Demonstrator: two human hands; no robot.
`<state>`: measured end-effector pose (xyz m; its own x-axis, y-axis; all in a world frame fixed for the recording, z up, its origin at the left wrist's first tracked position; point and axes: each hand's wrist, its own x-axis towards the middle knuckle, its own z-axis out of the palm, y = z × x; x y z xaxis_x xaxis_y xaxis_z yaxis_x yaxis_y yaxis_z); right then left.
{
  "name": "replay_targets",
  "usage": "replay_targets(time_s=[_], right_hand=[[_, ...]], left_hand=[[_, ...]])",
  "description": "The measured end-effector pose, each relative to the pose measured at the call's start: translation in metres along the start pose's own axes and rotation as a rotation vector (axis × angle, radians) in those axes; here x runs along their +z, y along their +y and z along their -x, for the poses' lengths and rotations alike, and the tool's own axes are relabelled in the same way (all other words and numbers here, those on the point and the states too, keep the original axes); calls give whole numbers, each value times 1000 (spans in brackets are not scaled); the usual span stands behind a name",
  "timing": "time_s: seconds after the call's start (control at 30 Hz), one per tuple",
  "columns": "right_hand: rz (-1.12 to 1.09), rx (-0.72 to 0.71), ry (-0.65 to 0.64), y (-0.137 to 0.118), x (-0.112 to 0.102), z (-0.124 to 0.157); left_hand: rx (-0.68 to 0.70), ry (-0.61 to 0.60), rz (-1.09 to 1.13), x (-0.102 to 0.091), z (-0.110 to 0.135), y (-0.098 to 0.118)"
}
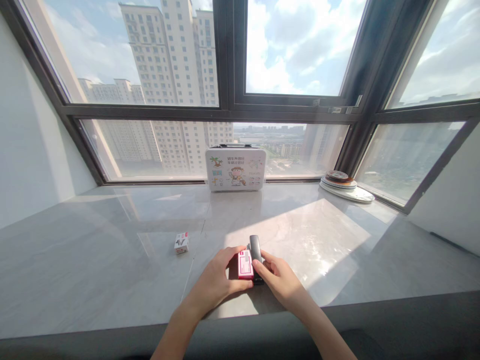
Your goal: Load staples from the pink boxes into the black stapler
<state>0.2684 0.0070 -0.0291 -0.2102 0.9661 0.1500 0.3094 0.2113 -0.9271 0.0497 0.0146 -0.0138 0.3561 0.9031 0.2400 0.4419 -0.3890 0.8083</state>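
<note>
Before dark-framed windows [225,112], a glossy grey marble-look windowsill [93,280] lies partly sunlit between white walls [33,150]. Near its front edge, the left hand [215,275], thumb and fingers spread, holds a small pink-and-white cardboard box [245,267] by its ends, right beside a slim black stapler [254,246] pinched in the right hand [283,280]. Further left sits a small white printed carton [181,243]; by the glass stand a white cartoon-printed case [236,170] and a stack of flat rounded plates [339,184].

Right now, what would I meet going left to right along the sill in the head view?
Small white box, left hand, red-and-white box, black stapler-like object, right hand, stack of flat pieces.
</note>
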Motion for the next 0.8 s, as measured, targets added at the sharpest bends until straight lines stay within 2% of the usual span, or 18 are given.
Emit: replay_targets(time_s=[0.13,0.33,0.53,0.63,0.7,0.77,0.8], right_hand=[[8,0,19,0,0,2],[23,1,11,-1,0,2],[-89,69,60,-1,-3,3],[-110,173,109,1,-9,13],[-87,211,121,3,-12,21],[-58,219,116,2,-13,28],[-44,217,104,2,-13,30]], left_hand=[[-42,-2,-23,-1,4,-3],[-1,17,-55,-1,5,-4],[-13,-13,-44,1,9,-7],[5,34,-32,-24,14,-13],[-91,215,-112,-56,15,-25],[-273,457,-287,-93,12,-46],[-381,540,-388,-110,11,-58]])
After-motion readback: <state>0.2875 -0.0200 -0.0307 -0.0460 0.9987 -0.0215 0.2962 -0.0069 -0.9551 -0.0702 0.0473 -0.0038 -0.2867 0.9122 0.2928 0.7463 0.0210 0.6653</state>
